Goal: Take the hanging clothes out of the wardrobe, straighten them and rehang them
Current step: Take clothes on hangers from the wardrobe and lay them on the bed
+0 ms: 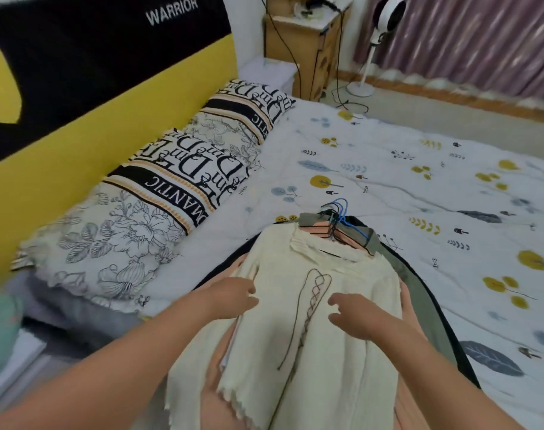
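A pile of clothes on hangers lies on the bed (419,169). On top is a cream knit top (298,342) with a brown lace-up cord down its front. Under it show peach (318,232), grey-green (416,287) and black garments. The hanger hooks (337,212), black ones and a blue one, bunch together at the far end of the pile. My left hand (233,293) rests on the cream top's left side, fingers curled on the fabric. My right hand (366,318) lies on its right side, fingers spread, with the thumb around the top's right edge.
Two patterned pillows (177,187) lie along the yellow and black headboard (78,97) on the left. Beyond the bed stand a wooden nightstand (307,41) with cables and a white standing fan (379,35) before purple curtains. The wardrobe is out of view.
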Tool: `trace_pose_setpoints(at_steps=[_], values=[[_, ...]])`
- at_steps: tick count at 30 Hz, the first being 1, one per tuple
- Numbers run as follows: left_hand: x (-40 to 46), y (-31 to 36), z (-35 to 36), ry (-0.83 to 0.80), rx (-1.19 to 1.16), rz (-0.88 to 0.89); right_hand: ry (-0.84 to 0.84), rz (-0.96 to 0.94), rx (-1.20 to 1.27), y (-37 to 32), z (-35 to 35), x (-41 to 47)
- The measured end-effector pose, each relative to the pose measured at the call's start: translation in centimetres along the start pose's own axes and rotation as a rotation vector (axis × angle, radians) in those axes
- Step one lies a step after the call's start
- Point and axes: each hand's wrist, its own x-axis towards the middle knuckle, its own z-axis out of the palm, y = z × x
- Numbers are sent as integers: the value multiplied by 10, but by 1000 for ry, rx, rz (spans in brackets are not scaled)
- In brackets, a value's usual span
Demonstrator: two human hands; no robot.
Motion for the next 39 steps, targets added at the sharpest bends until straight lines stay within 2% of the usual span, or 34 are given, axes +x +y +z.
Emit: trace_pose_setpoints(at_steps=[5, 9, 16, 22, 30, 39], values=[[-89, -34, -4, 8, 23, -38, -20, -51, -103, -41, 8, -66], [-151, -54, -10, 105, 25, -93, -15, -125, -214, -71, 5, -99], [-237, -90, 6, 243, -47, -278, 55, -286, -375, -124, -21, -124], [-322, -98, 60, 298, -182, -517, 82, -538, -500, -174, -23, -141], [-423, -84, 159, 292, -390, -746, -15, -813, -720, -238, 32, -185], [-554, -88, 255, 423, -583, -969, -75, -1020, -955, -322, 136, -265]])
